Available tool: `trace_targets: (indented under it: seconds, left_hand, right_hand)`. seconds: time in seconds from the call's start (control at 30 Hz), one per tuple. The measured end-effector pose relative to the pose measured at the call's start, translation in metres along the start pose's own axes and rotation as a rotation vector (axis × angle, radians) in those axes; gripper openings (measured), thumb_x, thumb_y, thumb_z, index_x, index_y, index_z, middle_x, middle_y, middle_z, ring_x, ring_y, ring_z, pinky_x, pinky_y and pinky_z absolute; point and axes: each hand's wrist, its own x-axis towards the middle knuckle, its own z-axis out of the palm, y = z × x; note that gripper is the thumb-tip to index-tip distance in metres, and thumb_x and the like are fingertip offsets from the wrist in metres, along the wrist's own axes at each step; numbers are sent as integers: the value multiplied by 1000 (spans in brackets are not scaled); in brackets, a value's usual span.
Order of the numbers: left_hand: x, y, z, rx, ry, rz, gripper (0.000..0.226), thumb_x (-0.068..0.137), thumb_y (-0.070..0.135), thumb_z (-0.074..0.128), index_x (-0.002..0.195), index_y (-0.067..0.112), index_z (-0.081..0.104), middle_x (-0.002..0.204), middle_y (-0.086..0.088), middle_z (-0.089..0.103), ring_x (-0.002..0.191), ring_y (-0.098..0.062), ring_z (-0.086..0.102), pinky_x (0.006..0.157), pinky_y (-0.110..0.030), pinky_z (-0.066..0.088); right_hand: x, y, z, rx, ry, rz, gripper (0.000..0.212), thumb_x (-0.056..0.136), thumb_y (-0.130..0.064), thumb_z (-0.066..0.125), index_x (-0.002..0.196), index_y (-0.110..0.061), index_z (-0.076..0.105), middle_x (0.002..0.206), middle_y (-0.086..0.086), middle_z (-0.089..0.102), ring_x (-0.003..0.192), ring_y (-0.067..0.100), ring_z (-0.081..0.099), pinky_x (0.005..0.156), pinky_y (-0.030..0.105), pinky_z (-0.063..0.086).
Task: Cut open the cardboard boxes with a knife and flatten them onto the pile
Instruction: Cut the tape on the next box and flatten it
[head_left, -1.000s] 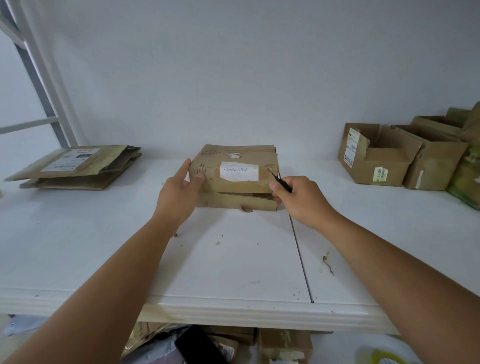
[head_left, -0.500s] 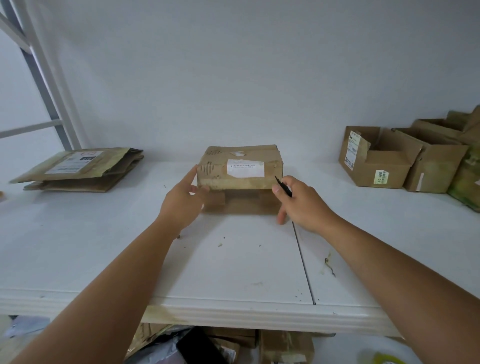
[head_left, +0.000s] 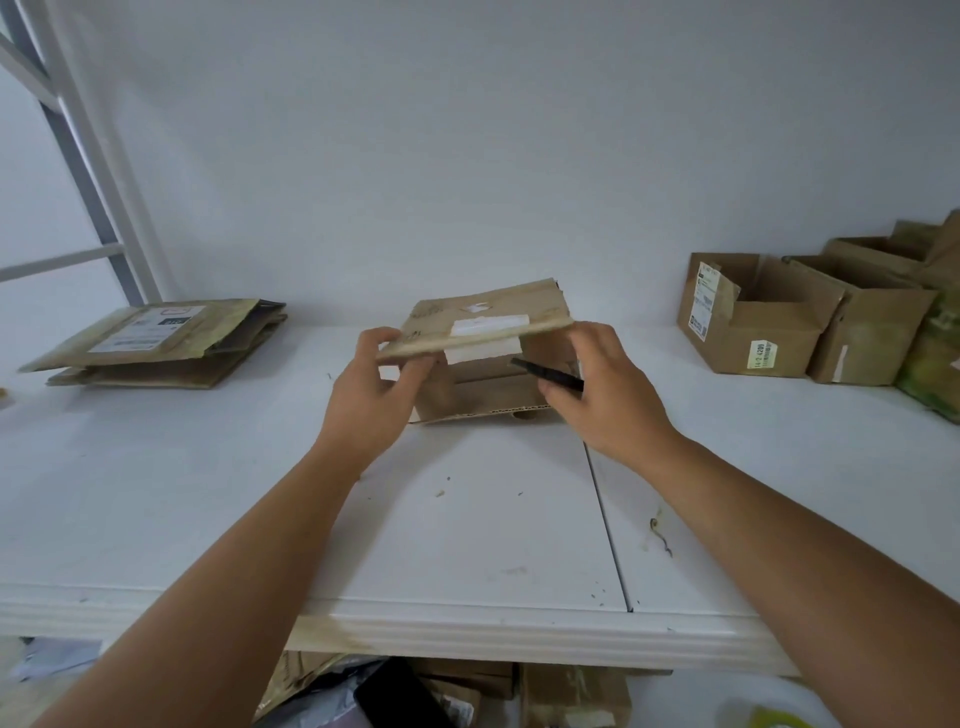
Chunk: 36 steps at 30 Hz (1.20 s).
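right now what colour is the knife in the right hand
Black, seen in the head view: the knife in the right hand.

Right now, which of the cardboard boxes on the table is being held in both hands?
The centre box, gripped by the left hand and right hand; the open boxes at right sit untouched.

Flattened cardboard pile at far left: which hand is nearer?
Left. The left hand grips the left edge of the center box, on the side toward the flattened cardboard pile. The right hand, holding the knife, is across the box, farther right.
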Motion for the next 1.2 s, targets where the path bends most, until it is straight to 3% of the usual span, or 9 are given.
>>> trace_targets:
  seconds: [0.13,0.33,0.5,0.6,0.7,0.83,0.97,1.07,1.2]
  left_hand:
    - [-7,9,-1,-156,73,3,39,80,76,51,98,42,58,100,34,64,89,16,57,71,-13,39]
    - [-4,11,1,-183,205,45,35,91,63,55,84,29,53,80,17,63,76,10,59,56,-4,37]
    - [-4,13,1,-14,254,218,21,99,55,47,104,41,31,88,14,65,72,0,63,59,-19,39]
    - [-6,13,2,143,271,337,15,105,44,38,119,46,37,90,21,61,72,-1,61,63,-25,43]
    - [-7,12,5,204,249,350,29,103,38,42,132,44,39,103,14,62,81,-18,64,71,-33,48]
    - [-6,8,5,245,151,300,66,90,56,59,145,42,24,136,9,53,105,-19,61,79,-33,44]
    - [-5,4,5,319,105,265,91,86,57,65,153,38,8,152,5,37,123,-26,53,83,-36,43]
    - [-3,3,0,219,60,176,82,85,45,59,150,41,9,144,6,45,114,-24,56,82,-34,39]
    - [4,-11,-20,108,-41,1,46,87,31,47,131,34,36,96,15,64,89,-11,59,68,-24,40]
  right_hand:
    - [-2,-3,0,8,-15,18,64,86,-43,67,137,-40,26,133,-7,43,78,19,57,68,35,49]
    - [-1,-12,5,-82,90,37,69,79,-61,69,119,-23,26,109,-6,51,71,21,55,55,30,39]
    - [-2,-18,12,-200,202,48,69,77,-61,71,109,-21,24,93,-4,50,57,23,44,45,26,27]
    - [-2,-17,14,-215,186,53,67,79,-54,72,112,-21,23,95,-2,53,56,23,44,44,23,18]
    - [-1,-14,12,-177,166,63,65,78,-51,71,111,-23,23,88,-7,47,56,24,48,45,25,23]
    - [-2,-10,9,-135,105,80,64,76,-48,68,114,-25,22,80,-5,52,56,23,53,44,25,28]
    - [-3,-5,5,-56,-17,95,68,78,-47,67,124,-26,23,120,-1,60,68,24,58,60,32,46]
    - [-4,-2,0,-3,-114,111,55,78,-53,58,120,-31,32,119,-1,64,76,21,62,66,37,53]
    - [-7,3,-3,-52,-337,90,47,79,-56,53,122,-39,45,110,-9,63,84,12,59,68,31,49]
